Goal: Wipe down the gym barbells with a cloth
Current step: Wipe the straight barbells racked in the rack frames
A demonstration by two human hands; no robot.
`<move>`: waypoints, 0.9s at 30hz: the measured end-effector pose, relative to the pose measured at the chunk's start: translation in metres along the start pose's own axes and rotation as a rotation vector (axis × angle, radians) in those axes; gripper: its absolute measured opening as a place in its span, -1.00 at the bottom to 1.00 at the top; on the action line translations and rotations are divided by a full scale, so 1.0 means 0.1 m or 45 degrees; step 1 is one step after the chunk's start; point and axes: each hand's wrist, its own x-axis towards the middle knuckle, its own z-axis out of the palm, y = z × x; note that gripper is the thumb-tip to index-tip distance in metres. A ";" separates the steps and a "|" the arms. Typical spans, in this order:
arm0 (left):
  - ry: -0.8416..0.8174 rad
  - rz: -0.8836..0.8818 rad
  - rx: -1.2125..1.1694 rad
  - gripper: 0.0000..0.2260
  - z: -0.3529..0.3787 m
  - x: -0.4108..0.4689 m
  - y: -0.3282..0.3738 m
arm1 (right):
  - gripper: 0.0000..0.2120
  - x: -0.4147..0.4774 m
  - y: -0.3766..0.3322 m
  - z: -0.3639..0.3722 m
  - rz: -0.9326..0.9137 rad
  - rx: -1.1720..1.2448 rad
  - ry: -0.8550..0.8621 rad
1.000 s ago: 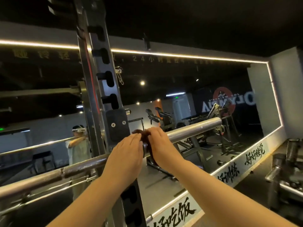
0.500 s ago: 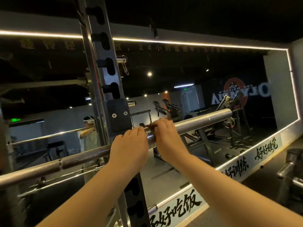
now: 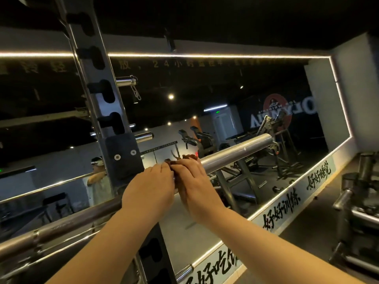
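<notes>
Both my grips are closed round the brown cloth [image 3: 189, 157], left hand [image 3: 150, 185] and right hand [image 3: 194, 181] touching, where it wraps the barbell [image 3: 235, 152] just right of the rack upright [image 3: 114, 124]. I'd cinch it snug, then twist while sliding right toward the far end.

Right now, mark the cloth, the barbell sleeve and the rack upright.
cloth [image 3: 189, 157]: head view, brown bunched top edge.
barbell sleeve [image 3: 235, 153]: head view, middle of the bright silver end section.
rack upright [image 3: 98, 75]: head view, front face between two slots.
</notes>
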 end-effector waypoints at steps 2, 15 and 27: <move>0.006 0.015 0.008 -0.64 0.00 0.00 0.01 | -0.63 0.04 0.09 -0.11 -0.075 -0.099 -0.044; -0.047 0.070 0.116 -0.58 0.02 -0.03 0.02 | -0.62 0.11 0.18 -0.16 -0.049 -0.174 -0.126; 0.050 0.060 -0.019 -0.51 0.21 0.00 -0.07 | -0.64 0.09 0.22 -0.20 0.003 -0.205 -0.153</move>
